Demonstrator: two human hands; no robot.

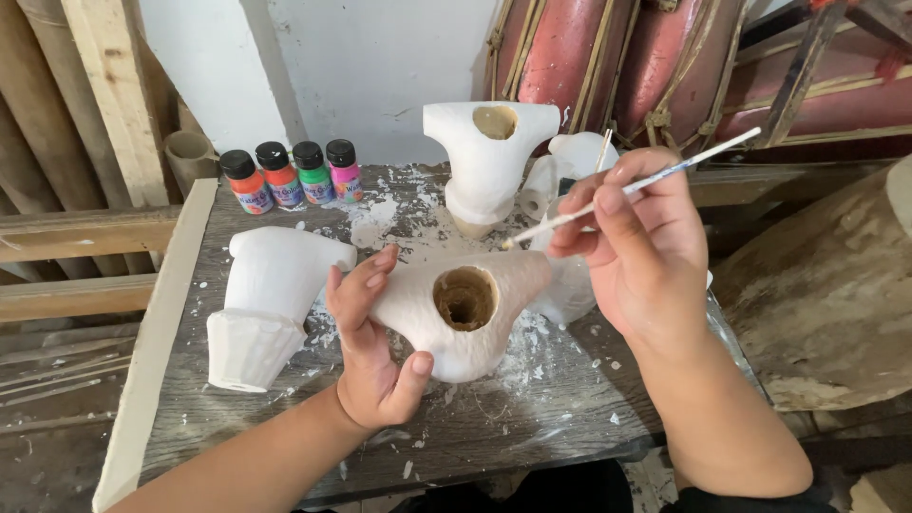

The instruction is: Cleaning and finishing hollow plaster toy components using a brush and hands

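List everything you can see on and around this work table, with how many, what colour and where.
white carved piece: one, white with a brown hole, centre, held in the left hand
other white pieces: two, one upright at the back, one lying at the left
paint bottles: four, orange, red-orange, green, pink, black caps, back left
brush: one, thin, pale handle, in the right hand
table: one, grey wood, white-spattered
drums: red, behind
left hand: gripping the piece
right hand: holding the brush

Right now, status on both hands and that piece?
Left hand grips white-coated carved piece, hole facing up. Right hand holds thin paintbrush above it. Two more white pieces alongside; nothing blocking.
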